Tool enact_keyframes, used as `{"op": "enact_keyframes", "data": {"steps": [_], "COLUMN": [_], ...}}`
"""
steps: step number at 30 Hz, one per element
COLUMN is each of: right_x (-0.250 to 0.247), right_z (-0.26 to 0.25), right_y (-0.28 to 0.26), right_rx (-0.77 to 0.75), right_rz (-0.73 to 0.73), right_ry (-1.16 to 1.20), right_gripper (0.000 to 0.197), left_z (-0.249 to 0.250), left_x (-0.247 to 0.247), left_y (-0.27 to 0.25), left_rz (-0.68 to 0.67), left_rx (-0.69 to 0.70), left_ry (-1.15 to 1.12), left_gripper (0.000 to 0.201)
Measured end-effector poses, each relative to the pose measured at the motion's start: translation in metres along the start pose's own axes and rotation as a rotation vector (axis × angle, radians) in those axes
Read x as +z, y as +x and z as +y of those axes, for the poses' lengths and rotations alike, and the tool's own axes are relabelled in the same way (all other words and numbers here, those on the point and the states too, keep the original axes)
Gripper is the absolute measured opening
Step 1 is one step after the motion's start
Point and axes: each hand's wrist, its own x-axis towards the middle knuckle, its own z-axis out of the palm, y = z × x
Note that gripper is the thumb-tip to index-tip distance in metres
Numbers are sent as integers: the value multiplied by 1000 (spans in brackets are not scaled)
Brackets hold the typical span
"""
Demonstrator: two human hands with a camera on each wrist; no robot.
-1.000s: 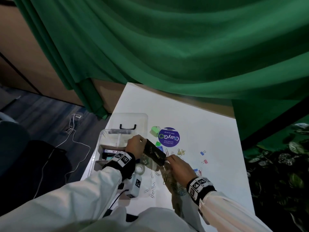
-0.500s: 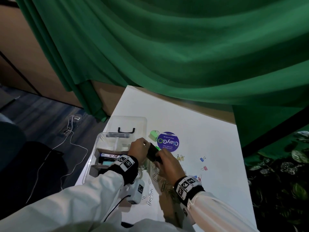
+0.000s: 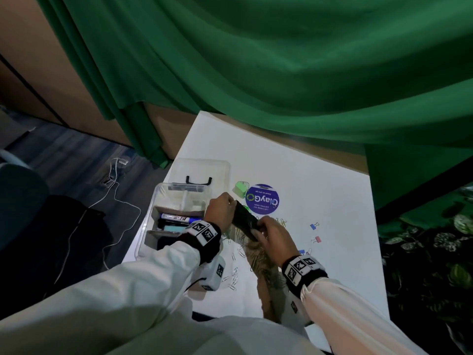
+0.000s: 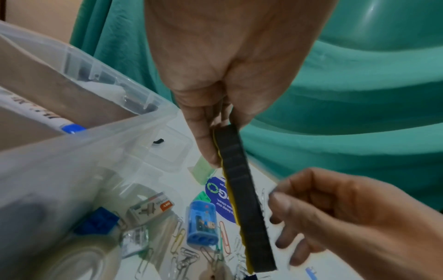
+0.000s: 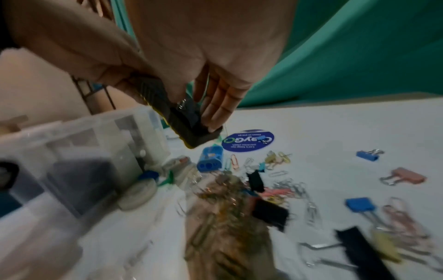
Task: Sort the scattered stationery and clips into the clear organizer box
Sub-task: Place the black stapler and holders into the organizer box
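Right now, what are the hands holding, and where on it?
A flat black bar with a yellow edge: the left hand pinches its far end, the right hand grips its near end.

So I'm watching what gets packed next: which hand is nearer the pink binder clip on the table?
Right. The right hand is beside the paper clip pile, with the pink binder clip just off to its right; the left hand is over by the clear organizer box, farther away.

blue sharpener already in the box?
No: in the left wrist view the blue sharpener lies on the table among paper clips, outside the box.
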Motion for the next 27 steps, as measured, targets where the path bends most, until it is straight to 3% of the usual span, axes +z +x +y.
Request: {"op": "enact_keyframes", "data": {"steps": [2, 6, 10, 14, 17, 20, 23, 27], "right_x": [2, 16, 14, 16, 13, 10, 12, 31], "right_z": [-12, -16, -17, -3, 8, -6, -41, -71], "right_y": [6, 11, 10, 3, 3, 9, 20, 25], "right_rx": [29, 53, 26, 75, 121, -10, -102, -162], "right_rz": [70, 110, -19, -179, -214, -65, -193, -225], "right_ry": [127, 199, 147, -104, -296, -75, 137, 143], "right_gripper": [20, 4, 7, 4, 14, 41, 72, 62], "left_z": [3, 0, -13, -24, -32, -40, -50, -72], "left_x": [1, -2, -8, -21, -32, -44, -58, -87], "left_y": [-4, -11, -17, -17, -16, -22, -27, -36], "left_rz": [-17, 0, 46, 91, 120, 116, 101, 54], "left_rx": [4, 15, -7, -35, -30, -12, 15, -1], "left_ry": [-29, -61, -107, -103, -106, -126, -205, -449], "left_gripper": [21, 18, 16, 18, 17, 17, 16, 15]}}
